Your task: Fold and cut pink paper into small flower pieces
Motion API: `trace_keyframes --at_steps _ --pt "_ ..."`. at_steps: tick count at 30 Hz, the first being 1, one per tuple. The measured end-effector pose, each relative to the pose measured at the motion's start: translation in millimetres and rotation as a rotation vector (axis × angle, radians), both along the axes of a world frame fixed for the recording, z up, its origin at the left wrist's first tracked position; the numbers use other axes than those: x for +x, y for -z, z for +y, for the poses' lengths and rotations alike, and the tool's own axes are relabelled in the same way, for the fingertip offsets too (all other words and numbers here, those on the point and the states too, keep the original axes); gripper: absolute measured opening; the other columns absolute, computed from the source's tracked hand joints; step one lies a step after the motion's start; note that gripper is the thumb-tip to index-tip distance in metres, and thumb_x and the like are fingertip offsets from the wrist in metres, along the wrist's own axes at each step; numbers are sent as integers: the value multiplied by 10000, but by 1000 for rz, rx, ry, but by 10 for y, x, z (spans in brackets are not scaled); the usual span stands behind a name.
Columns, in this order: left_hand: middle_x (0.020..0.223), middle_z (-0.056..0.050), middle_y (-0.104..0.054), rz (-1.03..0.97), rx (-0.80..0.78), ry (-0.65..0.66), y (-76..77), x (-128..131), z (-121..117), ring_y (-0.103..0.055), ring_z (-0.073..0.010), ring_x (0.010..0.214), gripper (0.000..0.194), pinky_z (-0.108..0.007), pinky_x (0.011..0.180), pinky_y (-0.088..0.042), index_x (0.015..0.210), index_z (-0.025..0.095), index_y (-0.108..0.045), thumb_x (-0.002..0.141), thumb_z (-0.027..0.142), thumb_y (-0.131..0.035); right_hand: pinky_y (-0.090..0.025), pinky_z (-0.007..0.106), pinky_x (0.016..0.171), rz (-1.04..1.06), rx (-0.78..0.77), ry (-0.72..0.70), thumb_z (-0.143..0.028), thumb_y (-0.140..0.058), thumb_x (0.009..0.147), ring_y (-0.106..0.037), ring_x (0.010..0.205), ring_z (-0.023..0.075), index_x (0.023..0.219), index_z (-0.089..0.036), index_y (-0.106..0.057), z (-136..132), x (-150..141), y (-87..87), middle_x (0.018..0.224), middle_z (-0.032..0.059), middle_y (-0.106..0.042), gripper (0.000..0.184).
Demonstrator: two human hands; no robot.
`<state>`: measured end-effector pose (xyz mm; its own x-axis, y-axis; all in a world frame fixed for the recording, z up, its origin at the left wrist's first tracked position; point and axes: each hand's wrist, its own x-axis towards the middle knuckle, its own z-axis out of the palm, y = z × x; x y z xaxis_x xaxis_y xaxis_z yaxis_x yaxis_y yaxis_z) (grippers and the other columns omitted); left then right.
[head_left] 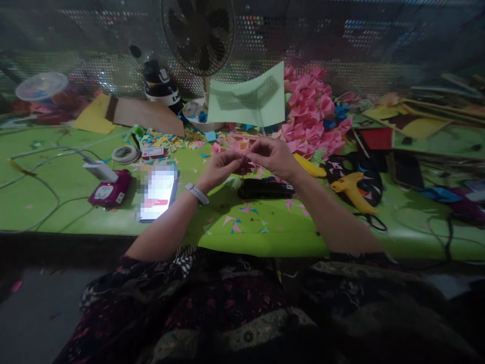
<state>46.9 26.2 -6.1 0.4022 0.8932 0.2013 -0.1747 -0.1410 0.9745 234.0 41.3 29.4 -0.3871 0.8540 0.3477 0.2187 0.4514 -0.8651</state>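
Observation:
My left hand (222, 168) and my right hand (275, 155) meet above the green table, thumbs and fingers pinched together. Between their fingertips is a small piece of pink paper (243, 153), mostly hidden by the fingers. Below the hands a black stapler (265, 188) lies on the table, with small pink and blue paper scraps (237, 224) around it. Behind them rises a heap of folded pink paper pieces (312, 114). A light green paper sheet (246, 103) stands up just beyond my fingers.
Left of my arm lie a lit phone (158, 194), a tape roll (125, 154) and a purple box with a white charger (110, 189). A yellow glue gun (354, 191) lies right of my forearm. A fan (199, 35) and a dark bottle (162, 91) stand behind; cables cross the left side.

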Motion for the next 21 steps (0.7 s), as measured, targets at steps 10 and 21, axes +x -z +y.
trace_keyframes --at_steps 10,21 --pt "855 -97 -769 -25 -44 -24 1 8 -8 -762 -188 817 270 -315 779 -613 912 115 -679 845 373 -717 -473 272 619 28 -44 39 -405 -815 740 -558 657 118 761 -190 -596 -10 -15 -33 723 -2 -626 308" --pt "815 -85 -769 -25 -141 44 -19 17 -46 -755 -174 755 253 -280 721 -604 813 130 -646 793 364 -741 -347 253 480 -84 -99 -116 -566 -698 843 -424 497 90 669 -209 -513 -47 2 -79 540 -48 -490 438"
